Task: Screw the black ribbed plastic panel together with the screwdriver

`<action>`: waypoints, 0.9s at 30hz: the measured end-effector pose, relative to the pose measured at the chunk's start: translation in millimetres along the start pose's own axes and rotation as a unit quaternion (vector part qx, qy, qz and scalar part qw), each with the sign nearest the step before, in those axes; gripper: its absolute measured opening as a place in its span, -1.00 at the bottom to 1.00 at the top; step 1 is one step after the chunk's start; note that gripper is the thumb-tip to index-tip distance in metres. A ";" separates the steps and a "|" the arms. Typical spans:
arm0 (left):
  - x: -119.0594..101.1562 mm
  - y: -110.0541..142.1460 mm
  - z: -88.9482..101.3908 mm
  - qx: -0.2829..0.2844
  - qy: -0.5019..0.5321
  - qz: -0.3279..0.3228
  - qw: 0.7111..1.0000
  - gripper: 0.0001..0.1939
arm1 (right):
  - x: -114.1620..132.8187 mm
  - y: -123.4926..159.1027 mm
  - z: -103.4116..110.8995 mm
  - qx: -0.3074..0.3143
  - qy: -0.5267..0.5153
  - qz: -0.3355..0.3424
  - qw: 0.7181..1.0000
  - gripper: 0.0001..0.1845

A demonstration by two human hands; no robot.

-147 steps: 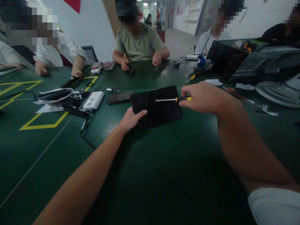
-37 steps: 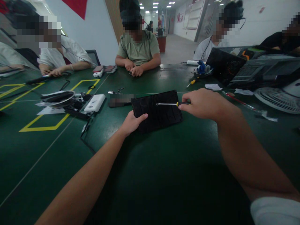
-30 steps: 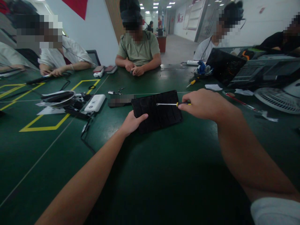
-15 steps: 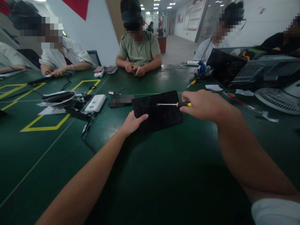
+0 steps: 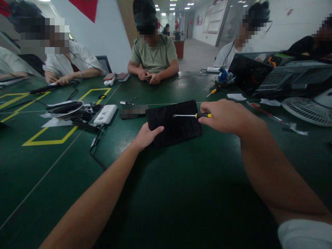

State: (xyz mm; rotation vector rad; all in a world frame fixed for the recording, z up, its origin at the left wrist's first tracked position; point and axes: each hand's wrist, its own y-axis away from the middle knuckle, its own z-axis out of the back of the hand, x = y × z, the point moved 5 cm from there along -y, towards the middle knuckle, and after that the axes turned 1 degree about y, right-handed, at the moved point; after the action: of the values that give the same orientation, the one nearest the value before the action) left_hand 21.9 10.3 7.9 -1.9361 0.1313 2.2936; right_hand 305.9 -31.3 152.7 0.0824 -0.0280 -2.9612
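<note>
A white device (image 5: 105, 114) lies on the table (image 5: 186, 173) at left; next, the left hand (image 5: 146, 135) grips the left edge of a black panel (image 5: 178, 128), thumb on its face. A screwdriver (image 5: 203, 116) extends over that panel, its handle pinched in the right hand (image 5: 223, 116), with a white fan (image 5: 307, 111) farther right.

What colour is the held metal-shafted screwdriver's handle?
The handle is black and yellow, clearest in the head view.

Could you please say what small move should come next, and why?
Perhaps turn the screwdriver slightly: the right hand grips it, its tip appears near the middle of the black panel, and the left hand holds the panel's left side.
</note>
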 end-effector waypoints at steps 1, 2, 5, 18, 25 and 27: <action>0.1 -0.1 0.0 0.000 0.002 0.000 1.000 -0.48 | 0.0 0.0 0.0 0.001 0.000 -0.001 1.000 -0.61; 0.3 -0.3 0.1 0.000 0.004 -0.001 1.000 -0.47 | 0.0 -0.1 -0.1 0.002 0.000 -0.002 1.000 -0.61; 1.0 -0.8 0.5 -0.001 0.006 -0.002 1.000 -0.46 | -0.1 -0.2 -0.4 0.004 0.003 -0.004 1.000 -0.60; -1.6 0.1 -0.3 0.000 -0.002 -0.004 1.000 -0.42 | 0.0 -0.7 -0.3 0.000 0.002 0.002 1.000 -0.59; 0.2 -0.9 0.3 -0.001 0.001 -0.006 1.000 -0.41 | -1.8 -1.6 -1.1 0.004 0.001 0.006 1.000 -0.55; 0.2 -0.7 -0.1 0.002 0.004 -0.006 1.000 -0.41 | -2.0 -2.2 -1.1 0.004 0.003 0.006 1.000 -0.54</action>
State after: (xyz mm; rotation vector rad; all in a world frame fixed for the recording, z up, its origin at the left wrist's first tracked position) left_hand 22.1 11.0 7.7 -1.9398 0.1263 2.2757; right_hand 307.5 -28.8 151.6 0.0907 -0.0403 -2.9488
